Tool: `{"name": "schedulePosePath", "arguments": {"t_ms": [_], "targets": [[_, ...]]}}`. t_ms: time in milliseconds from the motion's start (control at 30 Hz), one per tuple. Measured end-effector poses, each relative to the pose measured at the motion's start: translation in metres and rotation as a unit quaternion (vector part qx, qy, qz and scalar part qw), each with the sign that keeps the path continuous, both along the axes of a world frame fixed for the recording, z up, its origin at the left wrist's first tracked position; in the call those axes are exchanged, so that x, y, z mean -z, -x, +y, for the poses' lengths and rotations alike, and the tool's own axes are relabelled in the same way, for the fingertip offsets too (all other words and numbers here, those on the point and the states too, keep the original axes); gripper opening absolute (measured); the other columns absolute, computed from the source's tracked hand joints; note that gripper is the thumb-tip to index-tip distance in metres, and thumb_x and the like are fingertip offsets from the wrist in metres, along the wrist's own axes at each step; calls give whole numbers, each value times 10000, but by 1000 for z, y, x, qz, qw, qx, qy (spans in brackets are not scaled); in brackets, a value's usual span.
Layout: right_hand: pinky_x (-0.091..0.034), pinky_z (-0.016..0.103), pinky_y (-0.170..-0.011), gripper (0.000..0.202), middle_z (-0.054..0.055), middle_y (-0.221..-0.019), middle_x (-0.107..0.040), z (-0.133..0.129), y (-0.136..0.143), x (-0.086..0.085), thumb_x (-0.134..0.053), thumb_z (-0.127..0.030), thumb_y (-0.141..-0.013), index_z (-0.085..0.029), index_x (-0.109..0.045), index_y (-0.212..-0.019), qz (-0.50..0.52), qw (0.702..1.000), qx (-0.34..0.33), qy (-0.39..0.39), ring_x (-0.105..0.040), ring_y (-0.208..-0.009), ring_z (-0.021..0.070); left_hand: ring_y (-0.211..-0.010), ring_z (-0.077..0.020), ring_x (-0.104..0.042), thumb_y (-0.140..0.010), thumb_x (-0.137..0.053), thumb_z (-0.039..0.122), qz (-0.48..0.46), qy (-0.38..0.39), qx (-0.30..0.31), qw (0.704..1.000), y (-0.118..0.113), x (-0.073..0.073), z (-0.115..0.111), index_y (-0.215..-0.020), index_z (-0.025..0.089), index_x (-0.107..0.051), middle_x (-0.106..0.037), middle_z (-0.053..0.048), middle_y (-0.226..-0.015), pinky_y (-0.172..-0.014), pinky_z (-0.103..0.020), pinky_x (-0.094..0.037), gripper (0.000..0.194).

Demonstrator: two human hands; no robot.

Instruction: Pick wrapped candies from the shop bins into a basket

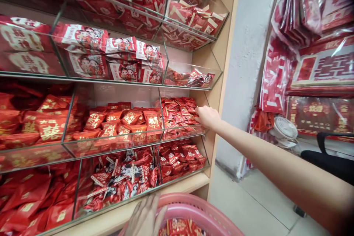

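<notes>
My right hand reaches into the right end of a glass-fronted shelf bin, at the edge of a heap of small red packets. Its fingers are curled together, and whatever lies between them is hidden. At the bottom, my left hand lies over the left rim of a pink plastic basket, slightly blurred, with its fingers stretched out towards the shelf ledge and its thumb on the basket side. Inside the basket are red and gold packets, partly cut off by the frame.
Glass dividers split the wooden shelves into bins of red packets, such as larger red sweets and white-and-red packs. Right of a grey wall hang bagged red decorations, above a white fan and a black chair.
</notes>
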State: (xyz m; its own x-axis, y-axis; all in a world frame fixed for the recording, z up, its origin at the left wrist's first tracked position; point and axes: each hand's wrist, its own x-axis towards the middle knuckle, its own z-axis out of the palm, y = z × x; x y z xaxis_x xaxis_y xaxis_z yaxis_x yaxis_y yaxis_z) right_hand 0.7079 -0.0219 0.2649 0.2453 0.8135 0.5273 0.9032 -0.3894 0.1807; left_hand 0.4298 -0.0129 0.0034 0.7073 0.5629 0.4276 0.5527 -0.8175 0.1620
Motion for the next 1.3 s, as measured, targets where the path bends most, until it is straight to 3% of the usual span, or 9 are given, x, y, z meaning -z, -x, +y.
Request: {"name": "schedulePosePath", "arguments": {"t_ms": [300, 433, 533, 633, 733, 867, 967, 1067, 1300], "targets": [[-418, 261, -628, 193, 69, -861, -692, -25, -20, -7, -476, -310, -843, -203, -616, -923, 3, 997, -57, -58, -644, -802, 217, -1231, -294, -479, -917, -273, 413, 90, 57, -53, 993, -10, -6, -7, -1348, 110, -446, -480, -143, -1351, -1019, -475, -405, 554], [-423, 248, -632, 154, 32, -755, -677, -34, -31, -5, -512, -298, -815, -180, -611, -817, 119, 961, -162, -192, -618, -702, 164, -1229, -300, -479, -917, -281, 398, 98, 47, -47, 993, -11, -7, -8, -1357, 112, -432, -477, -147, -1352, -1014, -480, -408, 546], [-431, 257, -570, 202, 23, -662, -627, -45, -27, 3, -589, -363, -759, -161, -600, -759, 315, 865, -261, -291, -569, -602, 145, -1220, -314, -485, -906, -327, 405, 86, 41, -53, 994, -10, -4, -7, -1350, 144, -447, -488, -137, -1345, -1007, -493, -412, 529], [-434, 231, -523, 223, -9, -626, -576, -65, -10, 26, -659, -369, -709, -164, -584, -755, 544, 725, -298, -300, -522, -546, 108, -1244, -311, -459, -910, -323, 401, 84, 47, -62, 993, -10, -4, -10, -1360, 142, -432, -477, -146, -1354, -1026, -500, -383, 529], [-469, 223, -590, 198, 3, -717, -609, -91, 12, 64, -664, -337, -727, -172, -599, -814, 706, 606, -287, -227, -551, -609, 99, -1227, -302, -482, -919, -303, 399, 84, 43, -59, 994, -11, -12, -15, -1356, 128, -433, -500, -162, -1338, -1018, -496, -382, 530], [-488, 239, -669, 204, 28, -824, -647, -117, 36, 135, -652, -320, -747, -173, -606, -882, 815, 521, -233, -98, -591, -698, 114, -1205, -289, -499, -937, -271, 391, 98, 31, -50, 993, -14, -22, -19, -1340, 105, -439, -520, -160, -1322, -1010, -459, -385, 522], [-468, 232, -585, 228, -17, -664, -605, -123, 47, 187, -683, -341, -696, -174, -560, -792, 834, 520, -179, -36, -555, -581, 99, -1173, -277, -523, -947, -261, 389, 108, 37, -59, 992, -16, -24, -17, -1328, 89, -435, -537, -159, -1300, -984, -429, -406, 515], [-434, 224, -505, 253, -53, -582, -555, -120, 53, 222, -678, -347, -659, -175, -535, -776, 801, 574, -171, 14, -493, -486, 82, -1133, -260, -556, -956, -242, 379, 116, 50, -65, 990, -16, -24, -14, -1291, 110, -468, -567, -138, -1267, -947, -401, -435, 486], [-386, 224, -480, 100, -73, -563, -478, -114, 67, 243, -545, -254, -675, -203, -489, -740, 738, 634, -213, 85, -441, -474, 87, -1099, -248, -581, -957, -246, 381, 113, 47, -65, 990, -17, -24, -13, -1254, 135, -495, -592, -107, -1241, -927, -384, -449, 459]]}}
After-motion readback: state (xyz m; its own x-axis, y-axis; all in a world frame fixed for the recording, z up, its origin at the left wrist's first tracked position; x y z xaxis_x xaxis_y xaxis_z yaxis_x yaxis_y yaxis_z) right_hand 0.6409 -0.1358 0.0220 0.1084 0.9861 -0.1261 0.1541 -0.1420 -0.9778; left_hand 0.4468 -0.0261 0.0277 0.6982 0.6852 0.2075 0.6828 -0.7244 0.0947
